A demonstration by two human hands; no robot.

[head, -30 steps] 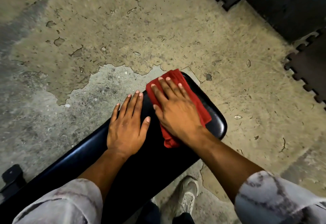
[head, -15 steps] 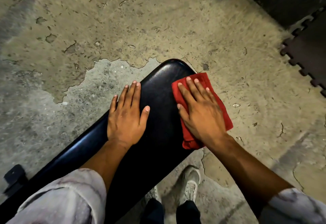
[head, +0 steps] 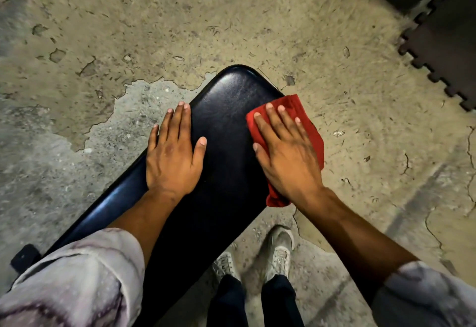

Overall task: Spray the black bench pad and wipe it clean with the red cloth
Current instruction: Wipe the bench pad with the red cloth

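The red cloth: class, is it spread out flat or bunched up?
Bunched. The red cloth lies crumpled in folds under the flat right hand at the bench pad's right edge, partly overhanging it.

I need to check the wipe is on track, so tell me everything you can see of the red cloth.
The red cloth is a soft, woven-looking rag, crumpled rather than folded flat. It lies at the right edge of the black bench pad, near its rounded end, partly hanging past the edge over the floor. The right hand presses flat on it with straight, spread fingers, covering its middle. One bunched corner shows below the wrist.
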